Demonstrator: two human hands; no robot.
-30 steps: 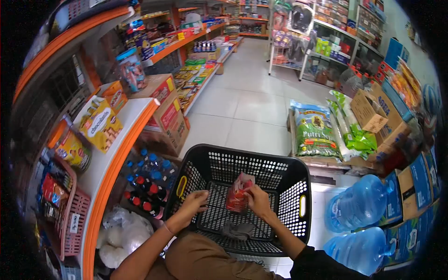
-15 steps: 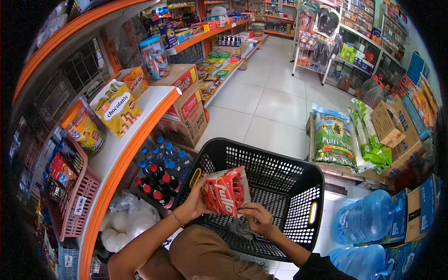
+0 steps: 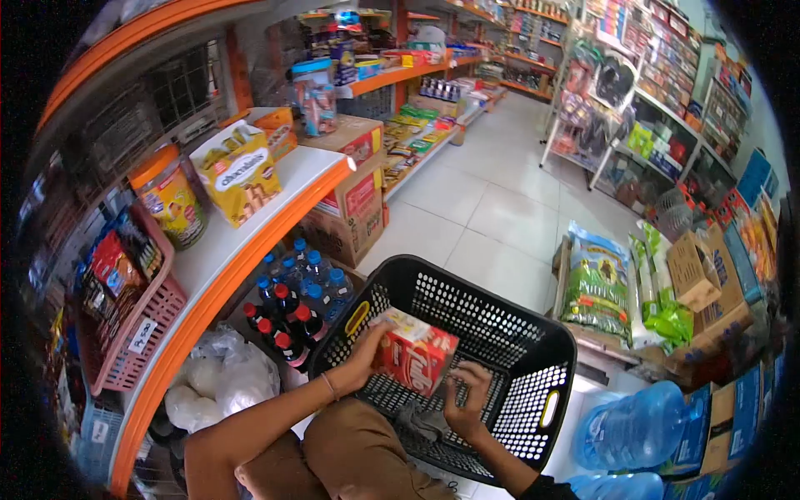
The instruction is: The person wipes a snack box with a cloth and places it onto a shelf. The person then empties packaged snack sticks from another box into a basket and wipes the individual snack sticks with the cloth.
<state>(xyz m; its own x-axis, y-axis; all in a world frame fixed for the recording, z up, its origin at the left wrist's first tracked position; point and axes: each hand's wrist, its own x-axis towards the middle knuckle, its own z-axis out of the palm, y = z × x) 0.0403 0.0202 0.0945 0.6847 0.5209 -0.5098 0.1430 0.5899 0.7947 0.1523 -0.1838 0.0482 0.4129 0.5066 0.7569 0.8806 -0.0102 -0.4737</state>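
Observation:
My left hand (image 3: 360,367) is closed round the left side of a red Fullo snack box (image 3: 414,357), holding it tilted above a black plastic basket (image 3: 546,343). The box's printed front and a pale patterned upper face show. My right hand (image 3: 468,398) is just beside the box's right edge, its fingers bent and somewhat apart, with nothing visible in them. Whether its fingertips touch the box I cannot tell. A crumpled grey cloth (image 3: 423,422) lies in the basket below the hands.
To the left runs an orange-edged shelf (image 3: 275,218) with a Chocolatos box (image 3: 236,175), a snack jar (image 3: 169,200) and a pink basket (image 3: 150,333). Bottles (image 3: 287,321) stand beneath. On the right are a rice sack (image 3: 597,283), cartons (image 3: 694,271) and large water jugs (image 3: 631,427).
The Fullo box has turned in my left hand, and its open side with red packets is out of sight. My right hand has loosened and shifted slightly right. The view has swung a little left.

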